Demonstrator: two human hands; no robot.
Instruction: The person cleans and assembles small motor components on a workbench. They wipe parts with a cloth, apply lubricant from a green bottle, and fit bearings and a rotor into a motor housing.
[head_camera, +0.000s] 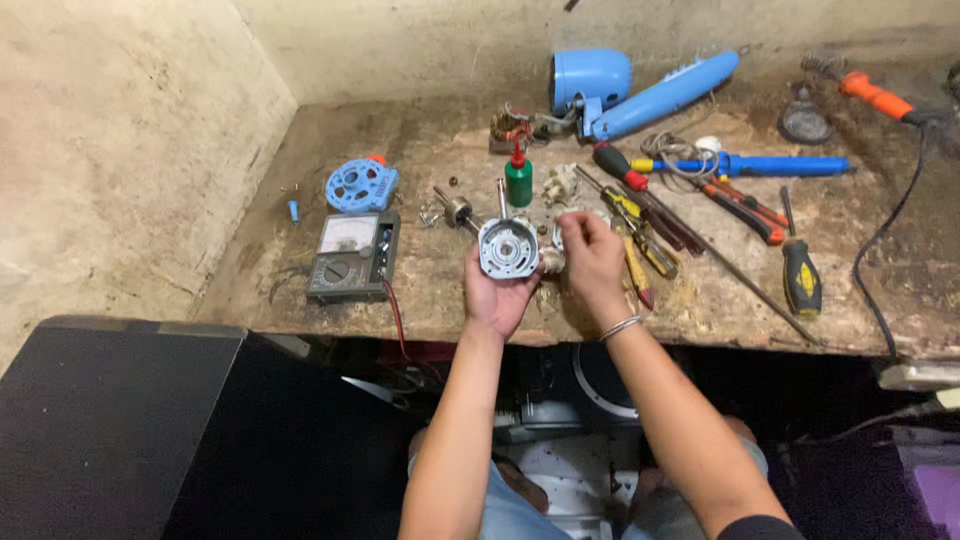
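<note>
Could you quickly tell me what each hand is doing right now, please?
Left hand: closed around a round metal motor housing, held up from below.
Right hand: fingers curled beside the housing; whether it grips anything cannot be told.

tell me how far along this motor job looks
Done: the motor is stripped, with the rotor shaft, blue fan parts and small bits lying loose on the bench. In hand: the left hand cradles the round motor housing while the right hand works at its edge. Left: apparently reassembling those loose parts.
</note>
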